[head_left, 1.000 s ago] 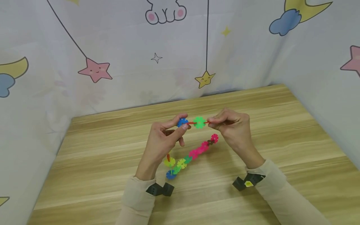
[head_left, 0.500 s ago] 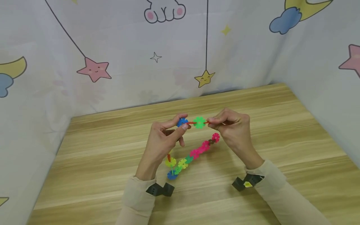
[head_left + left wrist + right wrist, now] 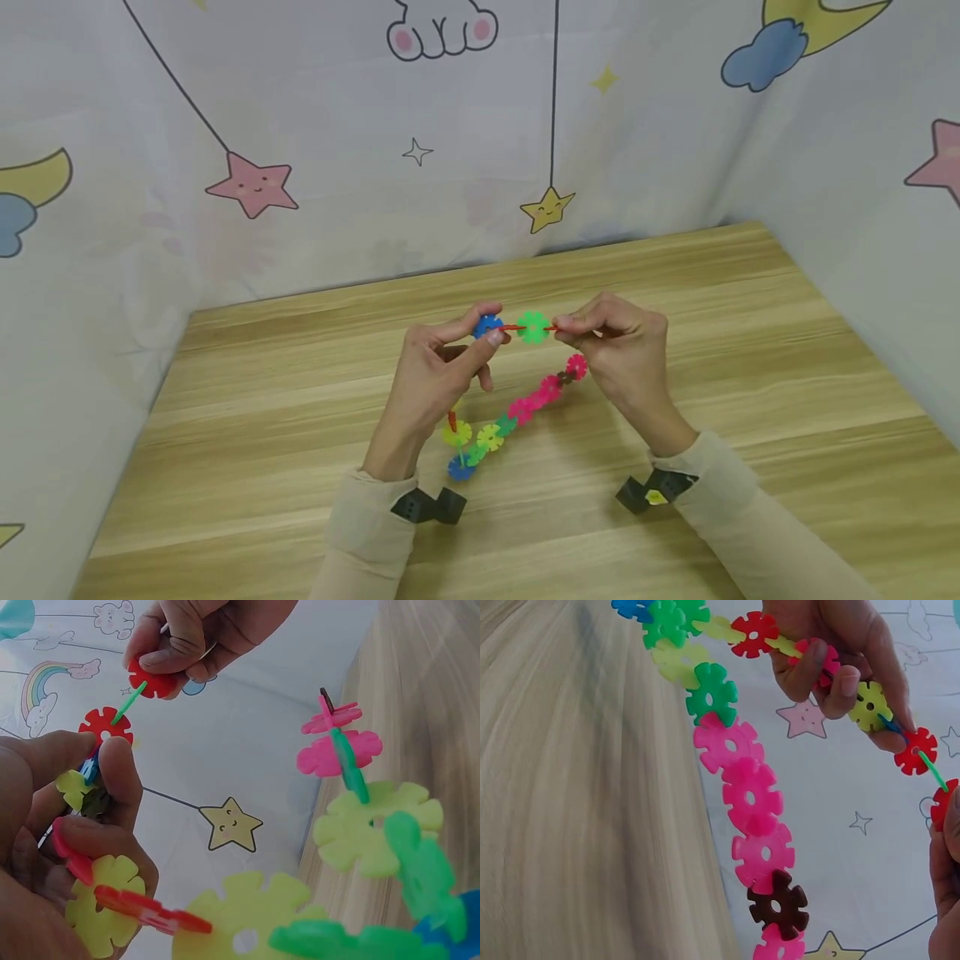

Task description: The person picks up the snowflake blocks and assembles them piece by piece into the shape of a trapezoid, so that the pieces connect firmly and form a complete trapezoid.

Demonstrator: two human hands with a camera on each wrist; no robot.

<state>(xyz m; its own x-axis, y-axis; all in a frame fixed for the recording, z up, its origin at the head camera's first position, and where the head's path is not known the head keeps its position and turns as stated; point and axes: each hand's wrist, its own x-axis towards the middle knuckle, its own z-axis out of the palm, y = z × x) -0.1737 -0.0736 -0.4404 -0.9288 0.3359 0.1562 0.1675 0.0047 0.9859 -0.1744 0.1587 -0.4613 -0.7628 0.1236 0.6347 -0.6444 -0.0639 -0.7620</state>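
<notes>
My left hand [image 3: 431, 371] holds a chain of notched plastic snowflake discs, pinching a blue disc [image 3: 486, 325] between thumb and fingers. Past it comes a red disc [image 3: 94, 724], then a green disc [image 3: 533, 335]. At the chain's end my right hand [image 3: 630, 354] pinches another red disc [image 3: 154, 684], partly covered by its fingertips. Several discs lie within the left palm, among them a yellow-green disc [image 3: 864, 712]. From that hand the rest hangs down and bends rightward, through yellow, blue and green to pink discs [image 3: 519, 410] and a brown disc [image 3: 789, 892].
A wood-grain table [image 3: 300, 367] lies under both hands. Behind it hangs a white cloth [image 3: 337, 208] printed with stars, moons and clouds. Each wrist carries a small black camera, such as the left wrist camera [image 3: 414, 505].
The hanging part of the chain has shifted slightly to the right. Both hands keep nearly the same place and grip; the right wrist has moved a little.
</notes>
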